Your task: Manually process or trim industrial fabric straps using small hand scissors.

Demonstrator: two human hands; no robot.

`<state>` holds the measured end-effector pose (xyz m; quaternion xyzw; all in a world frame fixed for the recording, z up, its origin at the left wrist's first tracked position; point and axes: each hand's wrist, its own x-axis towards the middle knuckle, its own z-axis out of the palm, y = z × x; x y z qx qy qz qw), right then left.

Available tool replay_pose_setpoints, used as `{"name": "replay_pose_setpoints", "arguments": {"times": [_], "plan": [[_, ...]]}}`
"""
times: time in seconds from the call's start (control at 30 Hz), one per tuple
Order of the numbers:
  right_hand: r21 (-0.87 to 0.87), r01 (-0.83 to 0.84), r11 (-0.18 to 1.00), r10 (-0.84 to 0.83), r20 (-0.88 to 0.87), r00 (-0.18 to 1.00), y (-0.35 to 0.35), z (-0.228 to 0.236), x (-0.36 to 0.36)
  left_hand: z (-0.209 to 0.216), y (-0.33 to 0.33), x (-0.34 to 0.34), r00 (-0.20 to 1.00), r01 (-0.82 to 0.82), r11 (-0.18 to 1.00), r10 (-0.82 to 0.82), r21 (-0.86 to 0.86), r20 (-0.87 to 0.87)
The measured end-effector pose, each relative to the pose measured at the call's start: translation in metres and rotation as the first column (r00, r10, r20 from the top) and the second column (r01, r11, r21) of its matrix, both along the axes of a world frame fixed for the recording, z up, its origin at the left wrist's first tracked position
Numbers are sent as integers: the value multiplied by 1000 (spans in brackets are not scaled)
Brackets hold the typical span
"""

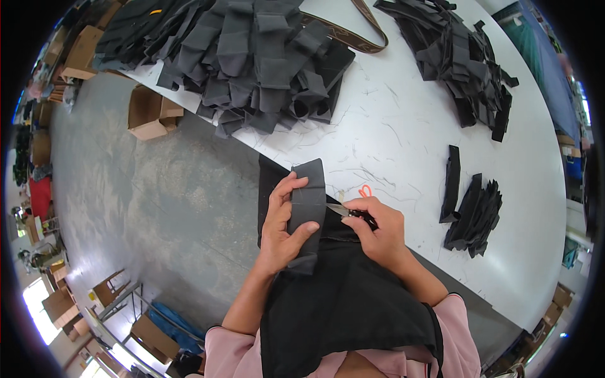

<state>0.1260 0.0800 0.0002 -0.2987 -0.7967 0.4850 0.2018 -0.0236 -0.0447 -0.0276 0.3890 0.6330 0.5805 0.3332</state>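
My left hand (pixel 283 223) grips a dark grey fabric strip (pixel 309 205), fingers on its left edge and thumb across its lower part. My right hand (pixel 378 227) is closed around small thread snips (pixel 356 215) with black handles and metal blades. The blade tips point left and meet the strip's right edge; whether they touch it I cannot tell. An orange loop (pixel 365 191) shows just above my right hand, by the table edge. Beneath both hands lies the black apron (pixel 346 296) over my lap.
Heaped dark fabric strips (pixel 252 69) cover the far left of the white table (pixel 378 126). Another pile (pixel 463 69) lies far right, and a smaller stack (pixel 476 217) nearer. A brown patterned strap (pixel 372 38) curves at the back. An open cardboard box (pixel 151 113) stands on the floor.
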Motion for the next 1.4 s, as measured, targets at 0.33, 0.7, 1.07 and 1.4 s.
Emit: {"name": "replay_pose_setpoints", "arguments": {"times": [0.33,0.7,1.07,1.4], "plan": [[-56,-171,984,174,63,983,7,5,-16,-2,-3,3,987,48,998,-52,-30,-151],[-223,-54,973,52,-15,999,-3,-13,-6,-4,-1,4,986,23,1000,-25,-16,-163],[-245,-108,963,104,-29,994,-16,-4,1,-24,7,14,991,-84,984,99,-155,95],[237,-404,884,450,-193,872,-22,6,11,-2,16,-3,859,-385,834,481,-396,178]]}}
